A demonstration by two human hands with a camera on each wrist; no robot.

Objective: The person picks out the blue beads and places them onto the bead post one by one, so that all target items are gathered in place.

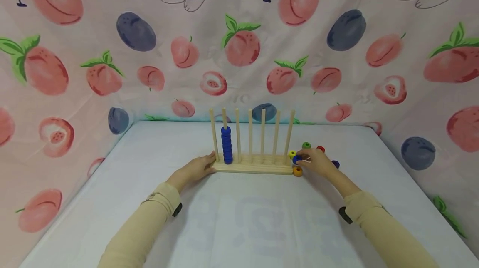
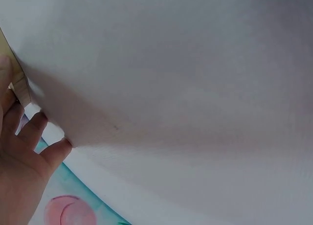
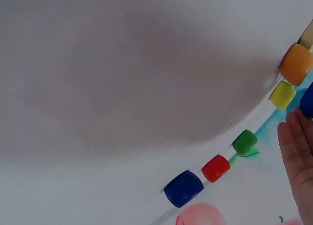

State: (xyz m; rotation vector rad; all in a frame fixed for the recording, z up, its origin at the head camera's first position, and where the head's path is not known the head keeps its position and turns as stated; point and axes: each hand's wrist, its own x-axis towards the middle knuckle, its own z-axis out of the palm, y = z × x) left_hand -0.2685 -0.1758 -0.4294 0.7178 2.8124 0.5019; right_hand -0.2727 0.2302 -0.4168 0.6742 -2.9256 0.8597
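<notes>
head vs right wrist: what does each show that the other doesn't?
Head only: the wooden peg rack with seven upright pegs, a stack of blue rings on the second peg from the left, the left hand resting against the rack's left end, both sleeves, and the fruit-print cloth behind.

Right wrist only: a close side view of the loose beads, showing their rounded barrel shape.

Both: the right hand touching a blue bead, the orange bead, yellow bead, green bead, red bead, and the white table.

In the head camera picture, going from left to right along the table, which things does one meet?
Left hand → stack of blue rings on a wooden peg → empty wooden pegs of the rack → round orange bead → right hand → dark blue bead.
</notes>
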